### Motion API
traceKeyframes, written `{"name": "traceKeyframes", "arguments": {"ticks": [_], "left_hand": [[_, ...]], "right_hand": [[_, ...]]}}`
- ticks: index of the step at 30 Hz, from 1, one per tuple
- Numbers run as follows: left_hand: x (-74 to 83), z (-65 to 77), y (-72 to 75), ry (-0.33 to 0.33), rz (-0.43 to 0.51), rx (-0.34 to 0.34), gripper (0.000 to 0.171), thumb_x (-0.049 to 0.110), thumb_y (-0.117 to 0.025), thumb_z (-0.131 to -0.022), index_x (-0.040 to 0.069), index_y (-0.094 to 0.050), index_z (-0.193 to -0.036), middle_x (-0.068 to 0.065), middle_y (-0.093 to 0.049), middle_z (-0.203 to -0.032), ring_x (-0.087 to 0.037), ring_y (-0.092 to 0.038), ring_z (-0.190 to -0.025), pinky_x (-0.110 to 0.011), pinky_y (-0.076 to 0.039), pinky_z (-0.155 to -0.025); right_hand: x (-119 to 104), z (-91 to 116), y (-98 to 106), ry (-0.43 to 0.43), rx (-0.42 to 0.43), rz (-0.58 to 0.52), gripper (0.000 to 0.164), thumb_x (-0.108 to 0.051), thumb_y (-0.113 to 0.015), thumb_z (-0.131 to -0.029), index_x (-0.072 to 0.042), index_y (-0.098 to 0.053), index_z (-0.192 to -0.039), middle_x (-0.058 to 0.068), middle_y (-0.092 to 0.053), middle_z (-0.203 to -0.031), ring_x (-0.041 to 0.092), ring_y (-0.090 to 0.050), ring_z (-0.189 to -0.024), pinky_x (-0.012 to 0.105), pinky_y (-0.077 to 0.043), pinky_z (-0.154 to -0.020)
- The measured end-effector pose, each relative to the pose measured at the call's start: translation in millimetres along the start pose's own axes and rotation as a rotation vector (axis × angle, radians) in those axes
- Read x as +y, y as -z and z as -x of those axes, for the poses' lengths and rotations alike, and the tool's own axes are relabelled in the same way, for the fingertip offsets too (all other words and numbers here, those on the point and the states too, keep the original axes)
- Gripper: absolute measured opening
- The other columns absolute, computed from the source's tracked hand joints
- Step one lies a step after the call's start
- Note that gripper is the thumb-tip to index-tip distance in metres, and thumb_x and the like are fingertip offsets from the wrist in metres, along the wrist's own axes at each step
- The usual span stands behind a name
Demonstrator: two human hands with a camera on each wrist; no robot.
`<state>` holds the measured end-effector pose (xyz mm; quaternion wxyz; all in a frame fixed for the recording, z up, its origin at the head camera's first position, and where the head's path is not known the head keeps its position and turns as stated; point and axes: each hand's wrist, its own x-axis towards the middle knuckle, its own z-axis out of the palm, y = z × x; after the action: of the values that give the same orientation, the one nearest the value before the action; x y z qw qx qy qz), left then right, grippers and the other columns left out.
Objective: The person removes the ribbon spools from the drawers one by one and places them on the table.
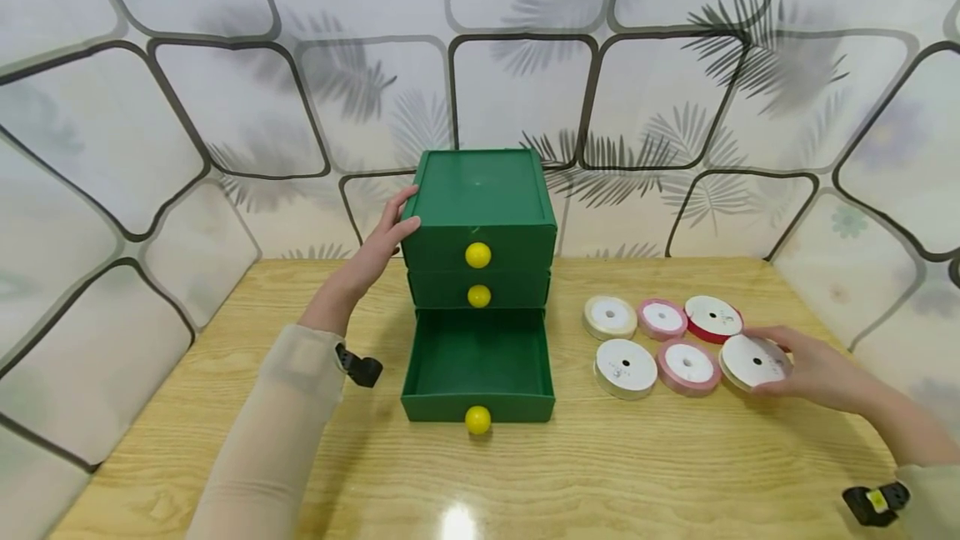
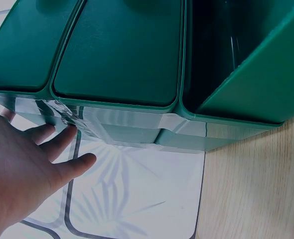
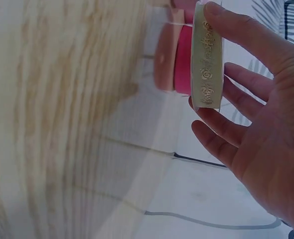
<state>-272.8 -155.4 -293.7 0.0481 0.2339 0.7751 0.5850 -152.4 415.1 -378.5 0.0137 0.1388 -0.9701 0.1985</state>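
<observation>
A green drawer cabinet (image 1: 480, 190) with yellow knobs stands on the table, its bottom drawer (image 1: 480, 408) pulled out and bare inside. My left hand (image 1: 372, 252) rests with extended fingers against the cabinet's upper left side; in the left wrist view, the fingertips (image 2: 67, 134) lie by clear tape along that side. At the right, my right hand (image 1: 821, 369) holds a cream ribbon spool (image 1: 752, 363) with a white face, thumb on one edge and fingers on the other. In the right wrist view, raised lettering shows on the ribbon (image 3: 207, 64).
Several other spools lie in two rows right of the cabinet: a red one (image 1: 712, 319), pink ones (image 1: 687, 367) (image 1: 662, 319), a cream one (image 1: 610, 317) and a white-faced one (image 1: 626, 367). Patterned fabric walls (image 1: 525, 98) surround the wooden table (image 1: 637, 473).
</observation>
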Motion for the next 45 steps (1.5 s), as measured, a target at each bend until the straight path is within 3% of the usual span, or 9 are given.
{"name": "traceKeyframes", "arguments": {"ticks": [5, 7, 22, 27, 30, 37, 41, 45], "left_hand": [[0.4, -0.3, -0.6, 0.003, -0.007, 0.002, 0.065, 0.042, -0.036, -0.101, 0.029, -0.005, -0.156, -0.010, -0.006, -0.160, -0.032, -0.011, -0.144, -0.062, -0.015, -0.108], [0.2, -0.4, -0.7, 0.003, -0.006, 0.003, 0.065, 0.041, -0.036, -0.101, 0.029, -0.005, -0.156, -0.010, -0.006, -0.160, -0.032, -0.011, -0.144, -0.062, -0.015, -0.108], [-0.1, 0.7, -0.8, 0.008, -0.002, 0.005, 0.065, 0.041, -0.036, -0.101, 0.029, -0.005, -0.157, -0.010, -0.005, -0.160, -0.033, -0.011, -0.144, -0.062, -0.015, -0.107], [-0.5, 0.4, -0.9, 0.005, -0.006, 0.001, 0.065, 0.041, -0.036, -0.101, 0.029, -0.004, -0.157, -0.011, -0.006, -0.160, -0.032, -0.012, -0.144, -0.061, -0.015, -0.108], [0.3, 0.2, -1.0, 0.004, -0.007, 0.005, 0.065, 0.041, -0.036, -0.101, 0.028, -0.005, -0.157, -0.011, -0.006, -0.159, -0.032, -0.012, -0.144, -0.061, -0.015, -0.108], [1.5, 0.4, -1.3, 0.004, -0.004, 0.013, 0.065, 0.040, -0.036, -0.101, 0.028, -0.005, -0.157, -0.011, -0.006, -0.160, -0.033, -0.012, -0.144, -0.062, -0.016, -0.107], [0.6, 0.2, -1.2, 0.006, -0.001, 0.015, 0.065, 0.040, -0.036, -0.101, 0.028, -0.005, -0.157, -0.011, -0.005, -0.160, -0.033, -0.011, -0.144, -0.062, -0.015, -0.107], [0.2, -0.4, -0.6, 0.013, -0.001, 0.016, 0.065, 0.041, -0.037, -0.101, 0.029, -0.006, -0.156, -0.010, -0.006, -0.160, -0.032, -0.011, -0.144, -0.062, -0.016, -0.107]], "right_hand": [[7.3, -2.6, -5.1, -0.026, -0.049, -0.014, 0.080, -0.029, -0.090, -0.065, 0.005, -0.055, -0.128, 0.035, -0.053, -0.123, 0.051, -0.052, -0.108, 0.055, -0.044, -0.082], [9.4, -4.4, -7.4, -0.030, -0.067, -0.017, 0.079, -0.029, -0.090, -0.066, 0.006, -0.054, -0.127, 0.036, -0.053, -0.122, 0.052, -0.052, -0.106, 0.058, -0.044, -0.081], [14.4, -9.2, -11.8, -0.052, -0.141, -0.040, 0.079, -0.032, -0.087, -0.068, 0.007, -0.053, -0.128, 0.035, -0.056, -0.119, 0.050, -0.053, -0.107, 0.061, -0.043, -0.083], [7.7, -5.3, -8.6, -0.055, -0.095, -0.036, 0.077, -0.033, -0.087, -0.070, 0.004, -0.054, -0.129, 0.035, -0.056, -0.117, 0.051, -0.053, -0.105, 0.060, -0.044, -0.079], [-4.9, -3.9, -5.3, -0.023, -0.028, -0.035, 0.071, -0.034, -0.086, -0.072, 0.000, -0.057, -0.127, 0.030, -0.059, -0.118, 0.047, -0.055, -0.106, 0.057, -0.045, -0.079], [-51.5, -9.1, -10.2, 0.142, 0.095, -0.124, 0.048, -0.021, -0.082, -0.079, -0.006, -0.064, -0.122, 0.004, -0.067, -0.114, 0.005, -0.060, -0.099, 0.032, -0.049, -0.077], [-83.4, -10.4, -17.6, 0.219, 0.097, -0.204, 0.044, -0.016, -0.079, -0.082, -0.011, -0.065, -0.123, -0.004, -0.067, -0.111, 0.006, -0.061, -0.098, 0.029, -0.049, -0.077], [-112.7, -12.1, -24.7, 0.285, 0.081, -0.289, 0.039, -0.012, -0.076, -0.085, -0.011, -0.065, -0.122, -0.001, -0.068, -0.108, 0.008, -0.062, -0.097, 0.027, -0.049, -0.077]]}}
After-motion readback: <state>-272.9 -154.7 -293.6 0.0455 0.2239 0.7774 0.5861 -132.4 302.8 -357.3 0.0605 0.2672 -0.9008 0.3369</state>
